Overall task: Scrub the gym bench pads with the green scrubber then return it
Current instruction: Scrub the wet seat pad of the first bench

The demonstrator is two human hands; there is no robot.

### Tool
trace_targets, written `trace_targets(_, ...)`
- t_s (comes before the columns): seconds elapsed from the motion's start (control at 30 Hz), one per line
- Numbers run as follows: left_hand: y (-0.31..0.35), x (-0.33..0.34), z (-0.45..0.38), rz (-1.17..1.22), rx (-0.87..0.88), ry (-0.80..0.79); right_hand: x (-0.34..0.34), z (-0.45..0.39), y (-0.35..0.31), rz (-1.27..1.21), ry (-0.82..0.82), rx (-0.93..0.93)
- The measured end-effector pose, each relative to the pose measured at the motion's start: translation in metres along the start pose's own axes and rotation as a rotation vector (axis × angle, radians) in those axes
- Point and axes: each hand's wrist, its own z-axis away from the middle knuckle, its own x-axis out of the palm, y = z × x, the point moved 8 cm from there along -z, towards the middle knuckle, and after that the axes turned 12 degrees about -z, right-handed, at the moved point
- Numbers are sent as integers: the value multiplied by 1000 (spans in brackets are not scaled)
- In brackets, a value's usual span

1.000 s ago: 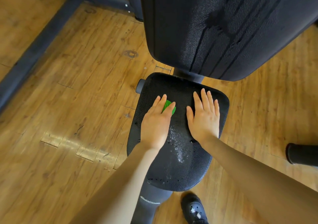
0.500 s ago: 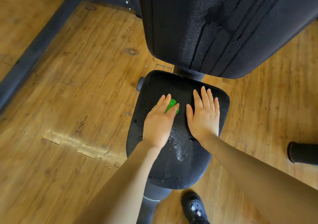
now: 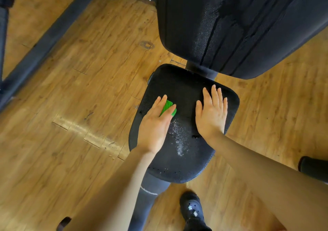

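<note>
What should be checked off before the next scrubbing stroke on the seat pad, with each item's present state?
1. Green scrubber under the left hand: ok, fingers press it flat.
2. Scrubber on the seat pad: ok.
3. Right hand steadying the pad: ok, flat on its right side, holding nothing.
4. Cleaning liquid on the pad: ok, white droplets lie between the hands.
5. Back pad treated: cannot tell; it shows wet streaks.
6. Place to return the scrubber: cannot tell, none in view.

Glossy wood-plank floor; dark frame bar, perhaps steel.
</note>
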Motion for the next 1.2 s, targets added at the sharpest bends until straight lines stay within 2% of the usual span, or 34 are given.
trace_targets(0.3,20,4,2,-46,117,-10,5,49,-8,-98,3,57)
trace_targets(0.63,14,18,2,-144,238,-82,14,65,-14,28,63,31)
trace_targets(0.8,-20,11,7,-198,206,-123,13,65,-15,32,77,28)
trace_targets(0.97,-53,-2,12,-192,116,-84,14,66,-15,34,95,28)
trace_targets(1.1,-35,-3,10,-149,119,-57,15,66,-15,30,109,21)
trace_targets(1.2,1,8,6,-99,225,-58,16,66,-15,33,108,26)
